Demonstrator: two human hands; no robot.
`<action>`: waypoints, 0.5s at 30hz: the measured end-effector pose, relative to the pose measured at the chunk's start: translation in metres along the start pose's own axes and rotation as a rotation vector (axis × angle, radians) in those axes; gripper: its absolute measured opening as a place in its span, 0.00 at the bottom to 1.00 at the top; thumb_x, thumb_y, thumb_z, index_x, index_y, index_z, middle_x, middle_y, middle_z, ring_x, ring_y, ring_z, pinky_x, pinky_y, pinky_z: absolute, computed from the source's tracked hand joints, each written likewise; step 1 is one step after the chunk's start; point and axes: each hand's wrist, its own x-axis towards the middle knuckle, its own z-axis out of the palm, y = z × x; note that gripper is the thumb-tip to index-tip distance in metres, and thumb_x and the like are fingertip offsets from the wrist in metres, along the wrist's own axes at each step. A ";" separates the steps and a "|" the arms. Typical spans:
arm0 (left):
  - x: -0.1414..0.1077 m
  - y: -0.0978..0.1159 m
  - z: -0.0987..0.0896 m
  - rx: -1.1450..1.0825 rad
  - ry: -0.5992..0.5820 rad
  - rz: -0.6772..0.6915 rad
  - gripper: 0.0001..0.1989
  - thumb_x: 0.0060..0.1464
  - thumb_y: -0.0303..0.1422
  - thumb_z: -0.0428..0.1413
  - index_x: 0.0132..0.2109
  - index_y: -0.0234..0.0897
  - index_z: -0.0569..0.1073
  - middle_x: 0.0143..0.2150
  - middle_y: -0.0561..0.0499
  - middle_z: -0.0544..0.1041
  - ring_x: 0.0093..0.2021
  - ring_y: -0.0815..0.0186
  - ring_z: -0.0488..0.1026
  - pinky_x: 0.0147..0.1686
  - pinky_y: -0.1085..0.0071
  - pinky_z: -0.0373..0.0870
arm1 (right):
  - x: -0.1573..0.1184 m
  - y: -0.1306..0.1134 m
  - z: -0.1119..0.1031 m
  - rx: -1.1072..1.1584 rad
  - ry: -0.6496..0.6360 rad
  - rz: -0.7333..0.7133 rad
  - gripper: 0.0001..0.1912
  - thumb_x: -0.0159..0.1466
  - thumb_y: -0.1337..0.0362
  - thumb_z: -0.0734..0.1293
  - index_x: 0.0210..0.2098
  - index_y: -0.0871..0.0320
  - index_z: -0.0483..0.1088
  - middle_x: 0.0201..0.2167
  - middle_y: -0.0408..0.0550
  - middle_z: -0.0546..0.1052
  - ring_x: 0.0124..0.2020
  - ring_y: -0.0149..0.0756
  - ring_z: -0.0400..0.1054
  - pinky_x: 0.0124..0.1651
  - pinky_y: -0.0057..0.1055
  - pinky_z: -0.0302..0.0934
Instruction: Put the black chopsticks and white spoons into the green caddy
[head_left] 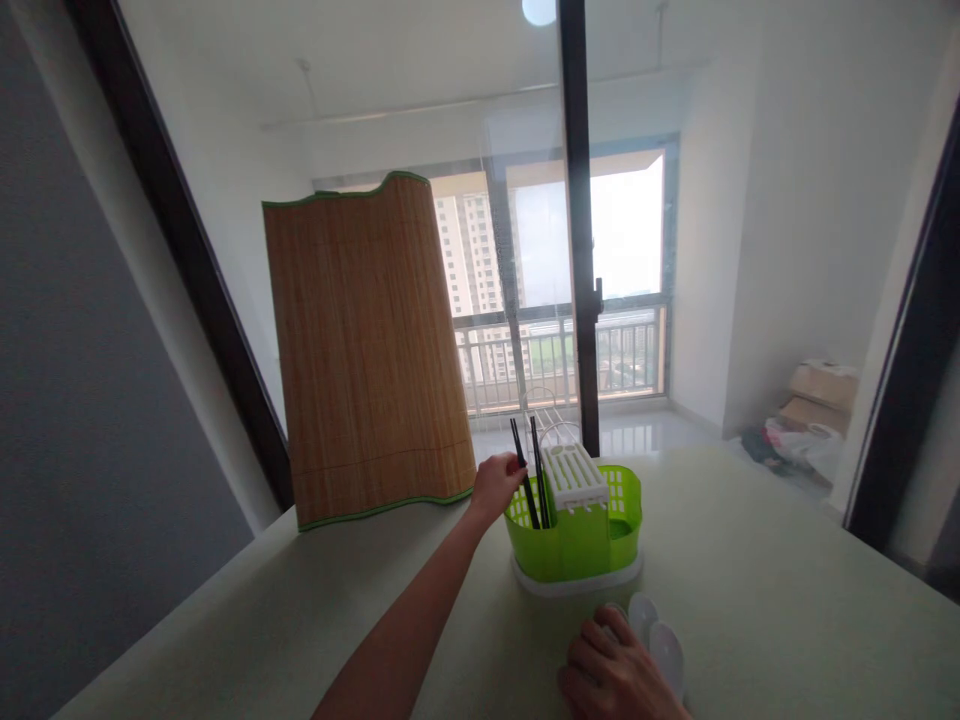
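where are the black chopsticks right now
In the head view the black chopsticks stand upright in the left compartment of the green holder, mid-table, with the left hand at them and the bamboo mat behind-left.

Pale green desk (750,560), rolled bamboo mat (367,350) standing upright at the far left corner, green cutlery basket (581,540) on a white tray mid-desk, white spoons (660,640) lying at the near edge

Chopsticks (525,470) are standing in the caddy (577,535) on the surface (750,600), a mat (367,350) leaning behind-left, spoons (656,635) lying in front.
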 end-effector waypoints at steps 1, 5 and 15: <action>0.002 0.000 0.002 0.018 -0.012 -0.011 0.07 0.52 0.32 0.57 0.36 0.35 0.79 0.31 0.50 0.80 0.34 0.65 0.75 0.32 0.73 0.66 | 0.000 0.000 0.000 -0.009 0.008 -0.010 0.12 0.58 0.75 0.63 0.21 0.56 0.63 0.19 0.41 0.65 0.25 0.34 0.57 0.39 0.36 0.51; 0.008 0.003 0.008 0.082 -0.050 -0.039 0.07 0.52 0.35 0.59 0.36 0.38 0.79 0.33 0.50 0.81 0.34 0.64 0.76 0.31 0.73 0.64 | -0.001 0.000 0.000 -0.022 0.021 -0.008 0.12 0.59 0.74 0.63 0.20 0.56 0.63 0.19 0.41 0.65 0.26 0.33 0.57 0.40 0.36 0.52; -0.011 0.013 -0.002 0.136 0.085 0.010 0.16 0.56 0.37 0.55 0.51 0.40 0.74 0.48 0.49 0.76 0.37 0.65 0.74 0.35 0.71 0.66 | -0.001 0.002 -0.004 0.033 -0.035 0.037 0.11 0.58 0.73 0.64 0.21 0.55 0.63 0.19 0.41 0.67 0.26 0.34 0.58 0.40 0.36 0.50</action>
